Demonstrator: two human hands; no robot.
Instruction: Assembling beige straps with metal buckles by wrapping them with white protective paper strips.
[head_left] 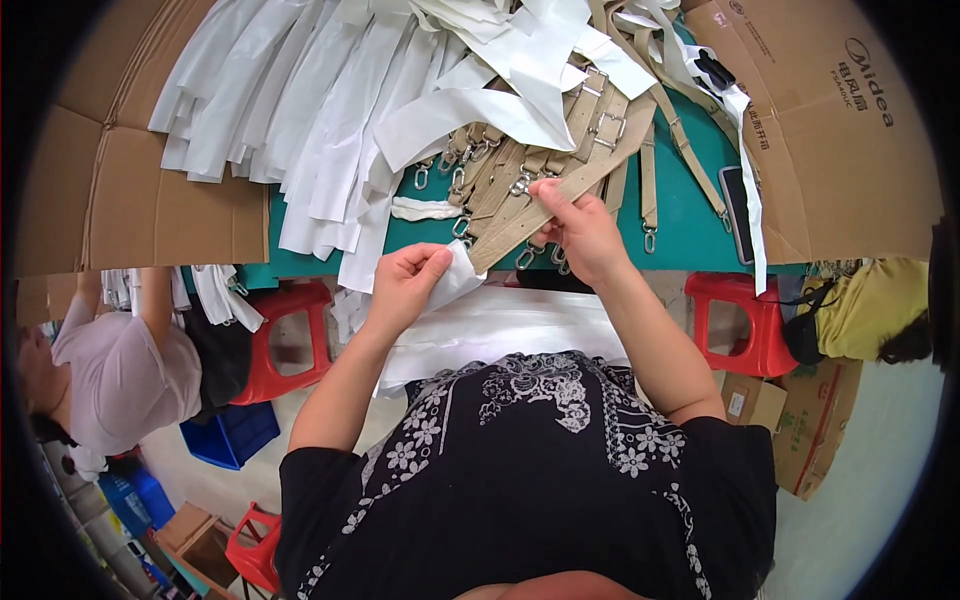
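Right now the left hand [405,280] is pinched shut on the mouth of a white paper sleeve [455,280], thumb on top and fingers curled beneath. The right hand [580,230] sits just beside it, to its right and a little farther from the body, with its fingers closed around a tan webbing strap [540,205] whose near end meets the sleeve's opening. That strap slants away up and to the right, over a heap of like straps with metal clips [500,170]. Beyond both hands, a wide spread of white paper strips [300,110] covers much of the green tabletop [690,215]; the only bare green lies to the right of the right hand. The table's near edge runs just under the hands. Cardboard sheets [150,190] hem the work in at left and right. Red stools [285,340] stand below the edge, and another person [120,370] sits well to the left.
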